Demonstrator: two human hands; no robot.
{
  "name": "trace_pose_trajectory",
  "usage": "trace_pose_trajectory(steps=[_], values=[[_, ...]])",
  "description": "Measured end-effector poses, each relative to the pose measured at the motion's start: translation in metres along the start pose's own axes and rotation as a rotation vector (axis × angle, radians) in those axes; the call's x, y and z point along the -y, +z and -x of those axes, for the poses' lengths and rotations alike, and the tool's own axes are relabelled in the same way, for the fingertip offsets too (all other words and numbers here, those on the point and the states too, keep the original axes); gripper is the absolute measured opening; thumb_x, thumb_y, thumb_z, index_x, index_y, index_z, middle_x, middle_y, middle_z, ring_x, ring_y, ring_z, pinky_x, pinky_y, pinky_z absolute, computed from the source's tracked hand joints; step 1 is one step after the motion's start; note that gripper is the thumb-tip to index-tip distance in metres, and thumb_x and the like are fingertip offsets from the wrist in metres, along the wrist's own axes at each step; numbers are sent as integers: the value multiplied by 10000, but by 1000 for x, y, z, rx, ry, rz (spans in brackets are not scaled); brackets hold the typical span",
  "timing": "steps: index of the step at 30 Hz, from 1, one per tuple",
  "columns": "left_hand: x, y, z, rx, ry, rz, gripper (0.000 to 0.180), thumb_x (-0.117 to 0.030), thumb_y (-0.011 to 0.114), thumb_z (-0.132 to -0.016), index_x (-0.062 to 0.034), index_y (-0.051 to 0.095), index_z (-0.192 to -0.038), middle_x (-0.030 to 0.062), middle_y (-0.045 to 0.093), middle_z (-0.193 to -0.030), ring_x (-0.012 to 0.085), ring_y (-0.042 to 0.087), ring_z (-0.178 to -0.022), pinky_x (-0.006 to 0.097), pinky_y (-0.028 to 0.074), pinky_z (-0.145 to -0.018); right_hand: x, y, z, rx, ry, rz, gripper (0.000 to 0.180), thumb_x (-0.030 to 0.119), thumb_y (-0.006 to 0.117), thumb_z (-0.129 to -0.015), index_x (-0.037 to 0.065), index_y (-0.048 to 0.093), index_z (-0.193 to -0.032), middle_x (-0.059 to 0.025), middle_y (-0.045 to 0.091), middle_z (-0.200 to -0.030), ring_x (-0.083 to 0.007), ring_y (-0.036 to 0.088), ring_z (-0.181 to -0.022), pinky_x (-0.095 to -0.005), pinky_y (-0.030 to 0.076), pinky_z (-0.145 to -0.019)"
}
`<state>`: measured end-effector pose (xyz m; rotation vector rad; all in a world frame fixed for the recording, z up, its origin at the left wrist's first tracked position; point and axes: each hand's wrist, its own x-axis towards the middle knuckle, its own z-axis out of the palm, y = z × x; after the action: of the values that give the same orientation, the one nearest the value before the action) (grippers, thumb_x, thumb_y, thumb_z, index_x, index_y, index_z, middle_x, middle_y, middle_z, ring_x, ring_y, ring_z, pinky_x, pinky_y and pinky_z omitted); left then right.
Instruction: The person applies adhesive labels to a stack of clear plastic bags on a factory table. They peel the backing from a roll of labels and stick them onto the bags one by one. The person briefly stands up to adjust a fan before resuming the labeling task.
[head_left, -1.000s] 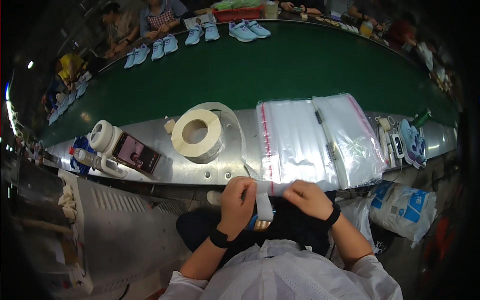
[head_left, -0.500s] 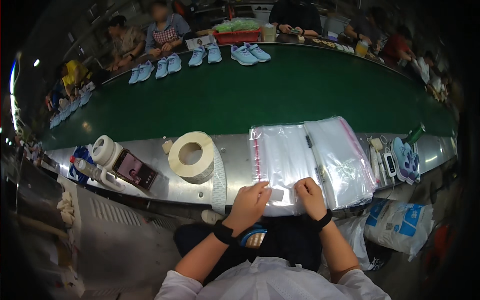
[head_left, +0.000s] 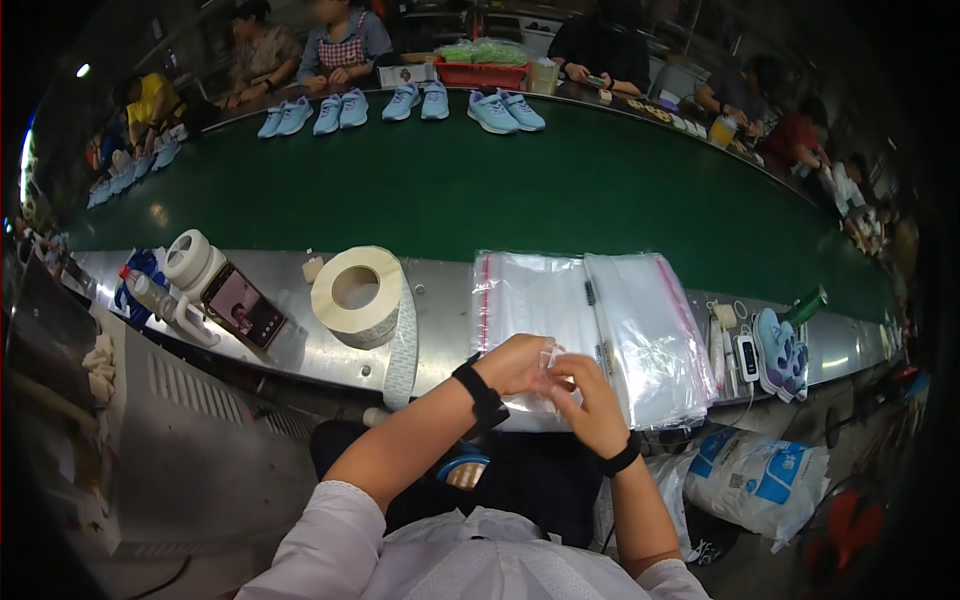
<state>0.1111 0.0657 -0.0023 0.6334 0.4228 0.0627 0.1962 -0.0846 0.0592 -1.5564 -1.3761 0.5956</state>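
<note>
Pinching: small clear scrap [head_left: 548, 353], by left hand [head_left: 515, 366].
Right hand [head_left: 594, 406]: fingertips alongside, grip unclear.
Hands: newly together after parting.
Plastic bags [head_left: 640, 325]: beneath, apparently released.

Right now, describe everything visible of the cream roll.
The roll lies flat, its round hole facing up. The top face is plain cream; the outer wall carries small grey marks and looks papery. A loose strip leaves its right side and runs over the metal ledge to the near edge. It sits left of the clear bags, with neither the left hand nor the right hand touching it.
</note>
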Motion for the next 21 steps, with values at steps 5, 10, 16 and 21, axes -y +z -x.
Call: trace_pose_trajectory(steps=[5,10,16,21], values=[[-11,23,97,-188,25,-11,390,-287,415,-944,2,391,-1206,218,517,-1133,375,569,-999,419,507,-816,0,27,18,22,-308,580,367,170,702,-684,51,571,-1006,-113,565,-972,-270,555,-868,-369,456,-732],[11,-5,185,-469,369,-105,355,-228,426,-935,21,457,-1187,192,547,-1156,323,591,-1001,366,513,-774,-34,28,9,-90,-9,318,72,111,583,-800,67,584,-857,-63,591,-741,-177,580,-641,-300,469,-560],[58,-71,213,-970,431,-285,312,-223,539,-883,-10,526,-1110,103,589,-1022,185,578,-935,298,474,-754,-67,-90,27,-633,429,-324,117,139,468,-862,68,539,-803,-29,567,-687,-92,524,-568,-219,390,-490],[91,-119,169,-849,456,-1021,173,-153,598,-825,-4,584,-911,77,595,-872,129,552,-827,259,432,-686,-147,-170,111,-780,554,436,123,113,491,-828,11,530,-772,-61,549,-662,-158,527,-594,-304,423,-562]])
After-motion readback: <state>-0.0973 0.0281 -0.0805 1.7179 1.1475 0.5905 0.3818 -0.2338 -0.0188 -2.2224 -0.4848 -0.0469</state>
